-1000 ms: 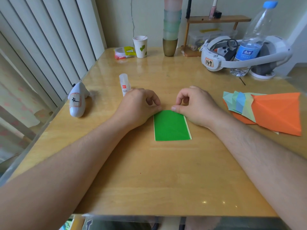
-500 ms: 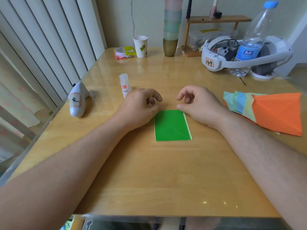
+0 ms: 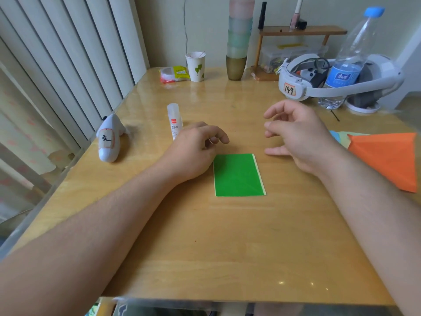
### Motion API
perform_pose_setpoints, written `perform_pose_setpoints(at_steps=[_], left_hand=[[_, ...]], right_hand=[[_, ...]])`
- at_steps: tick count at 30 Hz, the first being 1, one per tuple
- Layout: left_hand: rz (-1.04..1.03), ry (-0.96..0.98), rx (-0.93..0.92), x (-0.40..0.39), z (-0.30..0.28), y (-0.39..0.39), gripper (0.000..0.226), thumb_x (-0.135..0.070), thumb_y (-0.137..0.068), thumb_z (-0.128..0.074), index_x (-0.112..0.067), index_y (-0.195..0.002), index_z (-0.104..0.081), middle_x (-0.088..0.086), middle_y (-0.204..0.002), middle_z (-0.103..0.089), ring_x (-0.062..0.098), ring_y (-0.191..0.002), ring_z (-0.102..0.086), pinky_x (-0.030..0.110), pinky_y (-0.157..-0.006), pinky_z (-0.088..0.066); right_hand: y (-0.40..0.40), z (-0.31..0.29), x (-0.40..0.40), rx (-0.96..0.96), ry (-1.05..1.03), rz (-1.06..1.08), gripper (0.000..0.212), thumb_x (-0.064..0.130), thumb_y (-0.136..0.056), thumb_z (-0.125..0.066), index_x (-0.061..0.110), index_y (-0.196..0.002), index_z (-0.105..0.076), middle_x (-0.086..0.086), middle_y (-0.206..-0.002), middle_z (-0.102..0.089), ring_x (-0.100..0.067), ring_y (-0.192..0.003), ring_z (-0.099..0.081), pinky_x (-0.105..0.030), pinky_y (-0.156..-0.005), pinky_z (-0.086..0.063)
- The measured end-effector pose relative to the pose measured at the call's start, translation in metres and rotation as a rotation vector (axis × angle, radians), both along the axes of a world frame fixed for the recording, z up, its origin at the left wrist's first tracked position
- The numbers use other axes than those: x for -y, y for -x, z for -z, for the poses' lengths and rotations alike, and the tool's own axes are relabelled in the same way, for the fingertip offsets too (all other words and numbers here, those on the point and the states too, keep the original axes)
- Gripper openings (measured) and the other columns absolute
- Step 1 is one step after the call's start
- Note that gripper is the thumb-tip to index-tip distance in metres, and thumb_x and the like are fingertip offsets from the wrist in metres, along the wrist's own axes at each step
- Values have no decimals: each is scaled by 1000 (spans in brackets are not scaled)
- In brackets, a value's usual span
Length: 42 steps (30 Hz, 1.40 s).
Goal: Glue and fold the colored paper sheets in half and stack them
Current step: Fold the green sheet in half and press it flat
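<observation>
Wooden table (image 3: 227, 258), glossy top, fills lower and middle frame. Pale vertical blinds (image 3: 68, 53) along left side. Plain cream wall (image 3: 205, 23) across top, thin cord hanging down it. Small wooden shelf (image 3: 303, 30) at upper right. Soft, even light; faint glints near table's front edge.

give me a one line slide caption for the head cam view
Folded green paper lies flat on the wooden table, left hand beside it, right hand open nearby, glue stick upright behind.
</observation>
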<state>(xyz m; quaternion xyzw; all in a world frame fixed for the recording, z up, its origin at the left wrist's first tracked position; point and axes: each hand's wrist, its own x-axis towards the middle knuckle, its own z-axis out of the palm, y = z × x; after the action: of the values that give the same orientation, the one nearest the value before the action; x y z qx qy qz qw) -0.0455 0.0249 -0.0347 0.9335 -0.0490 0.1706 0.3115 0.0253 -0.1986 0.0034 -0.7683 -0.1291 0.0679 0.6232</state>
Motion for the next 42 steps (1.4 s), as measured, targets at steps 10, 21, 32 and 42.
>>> perform_pose_setpoints(at_steps=[10, 21, 32, 42], left_hand=[[19, -20, 6, 2, 1, -1, 39, -2, -89, -57, -34, -103, -74, -14, -103, -58, 1, -86, -59, 18, -84, -49], [54, -28, 3, 1, 3, -2, 32, -8, -92, -61, -34, -105, -73, -14, -102, -58, -3, -87, -57, 14, -80, -47], [68, -26, -13, 1, 2, -2, 32, -10, -93, -60, -35, -108, -73, -11, -104, -59, 0, -88, -59, 14, -81, -46], [75, -40, -14, 2, 4, -3, 36, -7, -91, -59, -36, -108, -73, -11, -104, -59, 1, -87, -59, 17, -81, -48]], right_hand=[[10, -5, -7, -96, -68, -112, 20, 8, -98, -64, 25, -107, -68, -4, -104, -54, -21, -99, -60, -60, -84, -62], [10, -2, -15, -179, -163, -75, 23, 4, -97, -64, 23, -110, -67, -8, -106, -55, -21, -94, -59, -56, -78, -64], [2, 8, -2, 340, 724, -48, 8, 37, -87, -75, 30, -84, -72, 12, -85, -67, -10, -83, -62, -28, -70, -50], [3, 16, -15, 169, 779, -30, 16, 40, -85, -75, 25, -82, -74, 12, -89, -67, -5, -82, -59, -24, -61, -40]])
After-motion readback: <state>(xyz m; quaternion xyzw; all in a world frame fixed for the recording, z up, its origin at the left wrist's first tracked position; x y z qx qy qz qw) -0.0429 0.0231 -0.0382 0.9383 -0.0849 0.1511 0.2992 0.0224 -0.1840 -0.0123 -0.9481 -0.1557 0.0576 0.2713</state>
